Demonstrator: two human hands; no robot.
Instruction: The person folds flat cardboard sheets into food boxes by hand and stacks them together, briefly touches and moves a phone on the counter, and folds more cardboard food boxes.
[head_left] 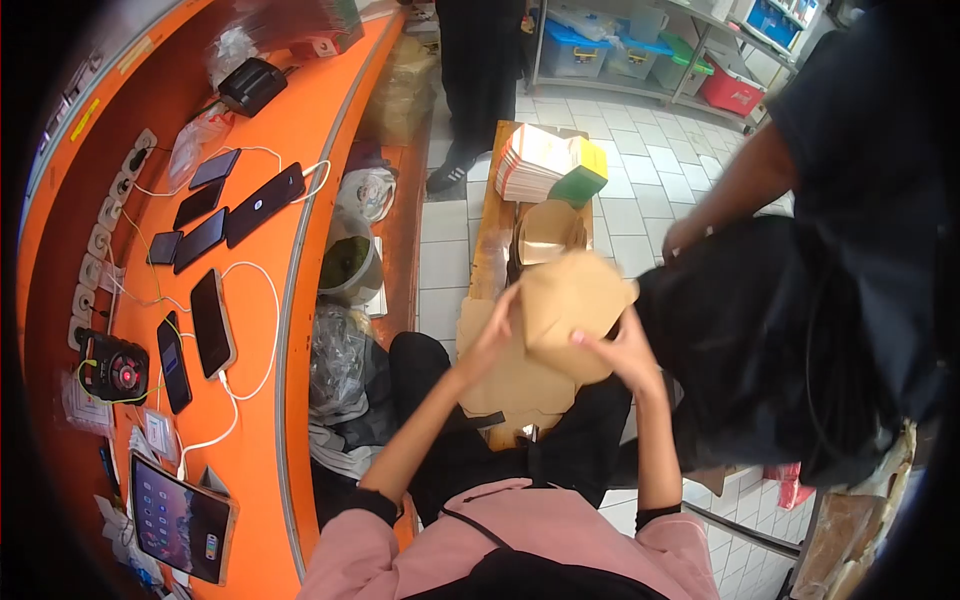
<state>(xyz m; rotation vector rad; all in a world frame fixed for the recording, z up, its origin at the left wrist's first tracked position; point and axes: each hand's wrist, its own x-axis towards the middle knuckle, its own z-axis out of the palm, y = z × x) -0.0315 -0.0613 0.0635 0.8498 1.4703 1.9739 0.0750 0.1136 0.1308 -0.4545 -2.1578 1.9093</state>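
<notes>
A brown cardboard box (575,305) is gripped between the left hand (628,358) and right hand (500,330) (fingers partly open, slightly blurred) above flattened cardboard (510,385).

Narrow lanes of pale tiled floor (444,245) flank a slim wooden bench (487,240).
On the left, a hand could pass between the bench and a clear plastic tub (350,262), up to a dark-shod foot (452,177); on the right, a black-clad co-worker (860,160) crowds the gap, while a white-and-orange carton stack (532,165) blocks the bench's far end.
</notes>
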